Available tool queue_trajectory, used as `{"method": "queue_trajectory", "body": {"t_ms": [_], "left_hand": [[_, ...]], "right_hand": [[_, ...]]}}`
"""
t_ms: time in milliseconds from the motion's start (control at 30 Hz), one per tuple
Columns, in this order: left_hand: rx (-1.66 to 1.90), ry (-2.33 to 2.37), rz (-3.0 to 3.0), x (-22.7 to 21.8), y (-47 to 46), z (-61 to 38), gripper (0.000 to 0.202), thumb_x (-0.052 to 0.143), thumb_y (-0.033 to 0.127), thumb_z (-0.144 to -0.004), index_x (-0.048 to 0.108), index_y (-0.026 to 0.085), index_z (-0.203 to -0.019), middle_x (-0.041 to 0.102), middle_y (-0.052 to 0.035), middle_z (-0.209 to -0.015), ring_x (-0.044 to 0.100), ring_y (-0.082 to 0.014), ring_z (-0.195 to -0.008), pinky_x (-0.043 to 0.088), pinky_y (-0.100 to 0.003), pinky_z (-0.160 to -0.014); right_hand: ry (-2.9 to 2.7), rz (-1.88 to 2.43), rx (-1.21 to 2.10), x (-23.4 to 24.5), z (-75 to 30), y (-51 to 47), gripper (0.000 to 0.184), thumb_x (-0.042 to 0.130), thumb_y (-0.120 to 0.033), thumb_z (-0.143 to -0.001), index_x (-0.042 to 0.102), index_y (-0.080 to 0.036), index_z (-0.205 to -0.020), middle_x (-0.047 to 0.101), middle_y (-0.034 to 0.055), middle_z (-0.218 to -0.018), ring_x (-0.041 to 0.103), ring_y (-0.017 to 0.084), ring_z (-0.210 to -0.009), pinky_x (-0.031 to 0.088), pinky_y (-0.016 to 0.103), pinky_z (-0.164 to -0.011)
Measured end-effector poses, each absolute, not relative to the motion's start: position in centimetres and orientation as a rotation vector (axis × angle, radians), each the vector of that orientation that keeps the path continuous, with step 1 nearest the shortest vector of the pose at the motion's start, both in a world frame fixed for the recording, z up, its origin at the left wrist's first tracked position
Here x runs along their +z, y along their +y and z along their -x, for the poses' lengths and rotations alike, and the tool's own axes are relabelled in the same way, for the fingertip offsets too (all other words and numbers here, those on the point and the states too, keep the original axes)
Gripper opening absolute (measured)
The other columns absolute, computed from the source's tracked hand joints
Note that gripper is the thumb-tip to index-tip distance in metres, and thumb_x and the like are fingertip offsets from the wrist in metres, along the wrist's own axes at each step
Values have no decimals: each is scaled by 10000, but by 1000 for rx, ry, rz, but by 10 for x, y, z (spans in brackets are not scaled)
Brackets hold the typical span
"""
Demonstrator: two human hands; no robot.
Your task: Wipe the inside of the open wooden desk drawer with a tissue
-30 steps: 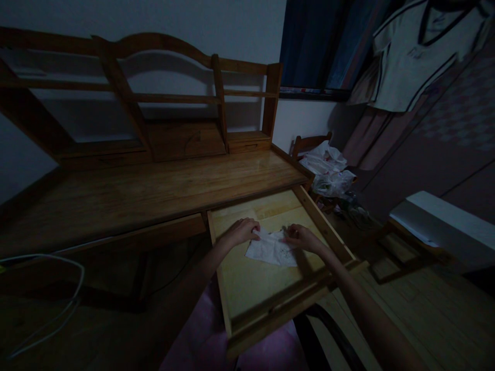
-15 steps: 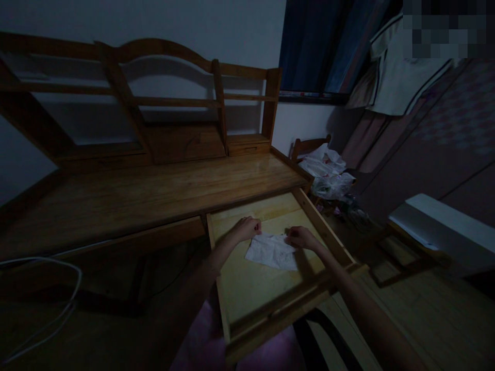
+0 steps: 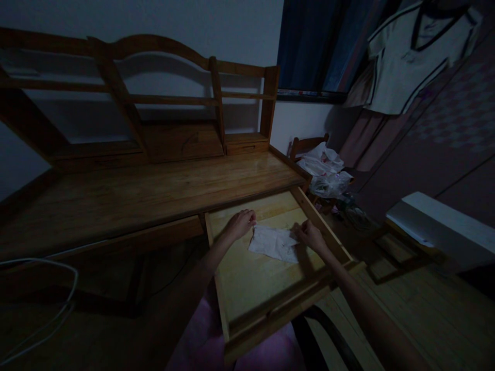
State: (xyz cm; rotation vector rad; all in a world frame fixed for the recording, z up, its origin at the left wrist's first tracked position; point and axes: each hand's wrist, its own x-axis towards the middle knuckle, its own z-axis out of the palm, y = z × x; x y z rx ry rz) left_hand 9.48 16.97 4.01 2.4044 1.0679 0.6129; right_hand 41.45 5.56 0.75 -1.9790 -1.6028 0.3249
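A crumpled white paper tissue (image 3: 274,242) lies on the pale bottom of an open wooden drawer (image 3: 255,281) under the desk top. My left hand (image 3: 240,223) pinches the tissue's upper left corner, fingers curled. My right hand (image 3: 310,235) pinches its upper right corner, fingers closed. Both hands rest low inside the drawer, with the tissue stretched between them.
The wooden desk (image 3: 147,190) carries a bare shelf unit (image 3: 154,98) at the back. A white cable (image 3: 42,304) loops at the left. White plastic bags (image 3: 327,170) sit on a small chair to the right. A white shirt (image 3: 413,56) hangs above. A low white-topped table (image 3: 436,226) stands right.
Both hands have shifted slightly up and farther into the drawer, drawing the tissue with them; the right hand has moved a little to the right.
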Motion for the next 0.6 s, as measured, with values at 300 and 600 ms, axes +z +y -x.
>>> {"method": "queue_trajectory", "body": {"t_ms": [300, 600], "left_hand": [[527, 865, -2387, 38, 170, -112, 328, 838, 373, -756, 713, 205, -1008, 724, -37, -956, 648, -206, -956, 475, -283, -854], [434, 702, -2297, 42, 158, -106, 97, 711, 257, -831, 732, 183, -891, 717, -29, -900, 650, -164, -874, 481, -236, -786]], "right_hand": [[-1906, 1675, 707, 23, -415, 49, 454, 761, -605, -743, 647, -204, -924, 684, 18, -808, 612, 191, -708, 442, 271, -627], [-1866, 1608, 802, 32, -416, 28, 284, 726, -463, -774, 682, -203, -881, 711, 52, -917, 644, 232, -853, 498, 322, -756]]}}
